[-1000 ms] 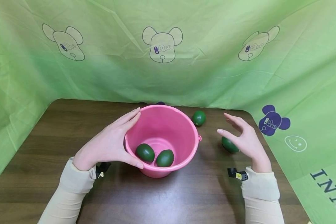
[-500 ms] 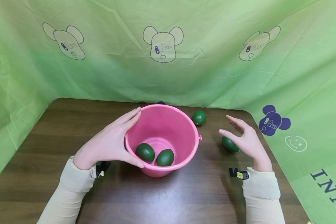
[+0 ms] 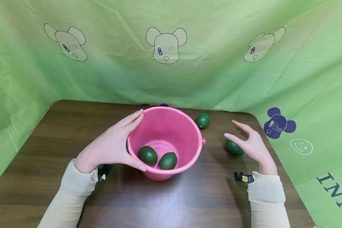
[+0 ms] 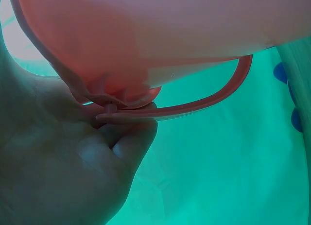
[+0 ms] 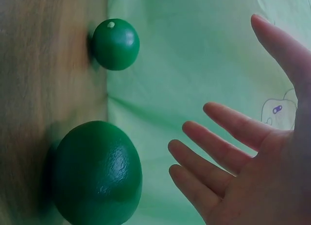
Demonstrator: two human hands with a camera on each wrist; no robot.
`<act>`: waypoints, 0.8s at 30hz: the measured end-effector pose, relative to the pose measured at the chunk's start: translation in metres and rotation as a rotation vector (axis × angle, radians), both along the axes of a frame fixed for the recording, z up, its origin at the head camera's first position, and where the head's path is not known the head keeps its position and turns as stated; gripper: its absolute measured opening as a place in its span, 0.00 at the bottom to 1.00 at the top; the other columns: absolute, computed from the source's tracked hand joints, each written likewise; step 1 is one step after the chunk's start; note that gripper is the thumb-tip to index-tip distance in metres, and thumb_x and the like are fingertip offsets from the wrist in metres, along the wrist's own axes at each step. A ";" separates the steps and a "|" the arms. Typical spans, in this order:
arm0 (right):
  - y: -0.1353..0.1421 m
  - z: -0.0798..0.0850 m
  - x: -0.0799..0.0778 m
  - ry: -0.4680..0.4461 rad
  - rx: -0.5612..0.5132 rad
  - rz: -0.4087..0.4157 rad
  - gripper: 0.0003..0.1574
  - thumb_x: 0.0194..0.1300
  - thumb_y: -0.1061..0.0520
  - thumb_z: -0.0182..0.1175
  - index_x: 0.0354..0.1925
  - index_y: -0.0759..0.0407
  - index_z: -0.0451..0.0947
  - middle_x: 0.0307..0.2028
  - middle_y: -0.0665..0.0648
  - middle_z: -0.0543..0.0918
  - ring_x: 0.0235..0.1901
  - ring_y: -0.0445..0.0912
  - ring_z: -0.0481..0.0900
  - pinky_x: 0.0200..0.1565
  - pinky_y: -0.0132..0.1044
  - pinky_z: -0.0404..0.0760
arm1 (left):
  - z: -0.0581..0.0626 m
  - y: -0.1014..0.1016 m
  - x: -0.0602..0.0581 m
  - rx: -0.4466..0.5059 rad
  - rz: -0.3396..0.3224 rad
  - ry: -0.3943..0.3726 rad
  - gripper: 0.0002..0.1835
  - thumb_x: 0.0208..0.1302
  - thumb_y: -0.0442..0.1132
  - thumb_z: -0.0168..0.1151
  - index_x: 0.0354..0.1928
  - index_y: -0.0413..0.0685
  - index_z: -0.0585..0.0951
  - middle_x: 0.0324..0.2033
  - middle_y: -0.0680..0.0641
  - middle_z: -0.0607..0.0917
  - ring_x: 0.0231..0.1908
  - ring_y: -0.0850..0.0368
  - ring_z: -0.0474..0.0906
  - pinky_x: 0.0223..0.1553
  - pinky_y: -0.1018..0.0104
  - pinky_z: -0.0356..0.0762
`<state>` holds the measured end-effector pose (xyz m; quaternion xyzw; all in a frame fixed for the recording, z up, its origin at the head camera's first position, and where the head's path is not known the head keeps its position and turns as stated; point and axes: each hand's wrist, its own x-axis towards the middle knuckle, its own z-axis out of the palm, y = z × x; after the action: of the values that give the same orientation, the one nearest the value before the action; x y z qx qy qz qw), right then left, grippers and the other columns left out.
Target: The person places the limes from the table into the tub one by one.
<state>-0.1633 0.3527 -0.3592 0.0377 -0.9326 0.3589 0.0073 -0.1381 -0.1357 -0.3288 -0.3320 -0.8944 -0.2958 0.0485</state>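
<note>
A pink bucket is in the middle of the head view, its mouth facing up toward the camera. Two dark green avocados, a left one and a right one, lie inside it. My left hand grips the bucket's left side, thumb at the front rim and fingers at the back. In the left wrist view the fingers curl beneath the rim by the pink handle. My right hand hovers with spread fingers above and beside another avocado, holding nothing. That avocado looms large in the right wrist view.
A rounder green fruit with a pale stem spot rests behind the bucket's right side. Everything stands on a dark wooden table. A green printed cloth hangs along the back and both sides.
My right hand has drifted slightly right and toward me. My left hand, the bucket and the fruit have stayed put.
</note>
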 end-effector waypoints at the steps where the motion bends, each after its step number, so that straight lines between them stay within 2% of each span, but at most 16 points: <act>1: 0.001 0.000 0.000 -0.002 -0.002 0.001 0.49 0.68 0.38 0.66 0.78 0.51 0.60 0.72 0.67 0.65 0.70 0.67 0.61 0.67 0.63 0.61 | 0.000 0.000 0.000 0.001 0.001 -0.002 0.77 0.32 0.83 0.70 0.80 0.44 0.55 0.79 0.57 0.46 0.77 0.59 0.45 0.70 0.54 0.61; 24: 0.014 -0.017 -0.001 -0.062 0.026 -0.005 0.52 0.69 0.36 0.64 0.79 0.56 0.58 0.72 0.72 0.64 0.70 0.71 0.60 0.65 0.66 0.61 | -0.001 0.000 0.000 0.007 0.001 -0.005 0.78 0.32 0.83 0.70 0.80 0.45 0.54 0.79 0.57 0.46 0.77 0.59 0.45 0.70 0.53 0.60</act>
<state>-0.1645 0.3669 -0.3762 0.0242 -0.9370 0.3477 -0.0210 -0.1379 -0.1356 -0.3297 -0.3309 -0.8936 -0.2997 0.0475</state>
